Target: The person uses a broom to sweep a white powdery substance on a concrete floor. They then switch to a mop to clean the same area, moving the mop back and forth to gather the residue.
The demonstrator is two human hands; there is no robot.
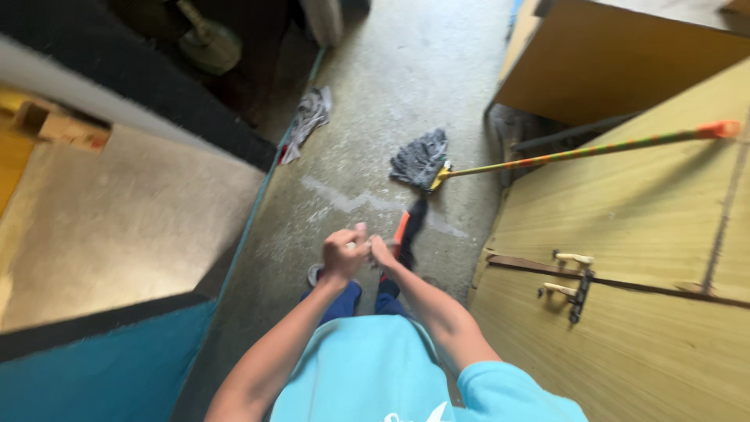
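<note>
My left hand [342, 254] and my right hand [383, 253] meet in front of my body, fingers curled and touching each other. The picture is blurred there. Just beyond my right hand is a black and orange object [408, 230]; I cannot tell whether that hand grips it or it lies on the floor. Farther ahead a mop with a grey head [420, 159] rests on the wet concrete floor [375, 117]. Its striped stick [578, 152], with an orange end, leans across the wooden cupboard on the right.
A grey rag [308, 117] lies by the left wall's foot. A blue and black ledge [101, 352] with a beige top runs along the left. Yellow wooden cupboards [641, 258] with handles [569, 273] stand on the right, leaving a narrow passage.
</note>
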